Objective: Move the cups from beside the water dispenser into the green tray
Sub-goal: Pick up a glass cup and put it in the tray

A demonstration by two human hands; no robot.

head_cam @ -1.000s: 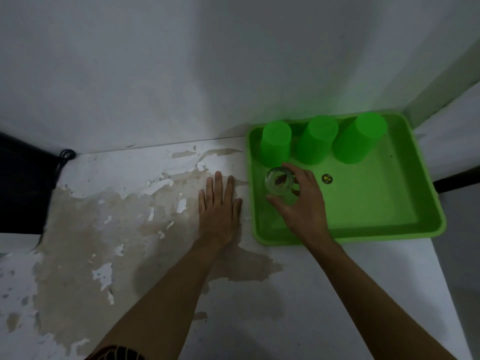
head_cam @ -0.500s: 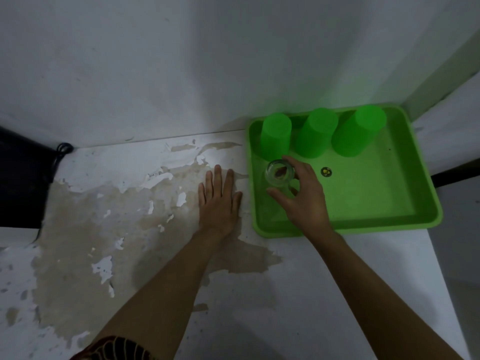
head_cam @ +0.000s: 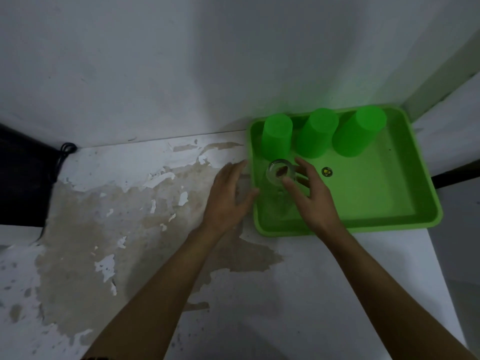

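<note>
Cups filled the far side of the green tray [head_cam: 405, 203]: three green ones [head_cam: 277, 135] [head_cam: 317, 133] [head_cam: 359, 134] stood upside down in a row along its back wall. Just in front of the leftmost, a clear glass cup [head_cam: 280, 174] stood in the tray's left part. The right hand [head_cam: 313, 197] hovered around it with fingers spread apart; whether they touched the glass was unclear. The left hand [head_cam: 227, 200], blurred and loosely open, was just beside the tray's left rim, above the peeling white counter [head_cam: 130, 193].
</note>
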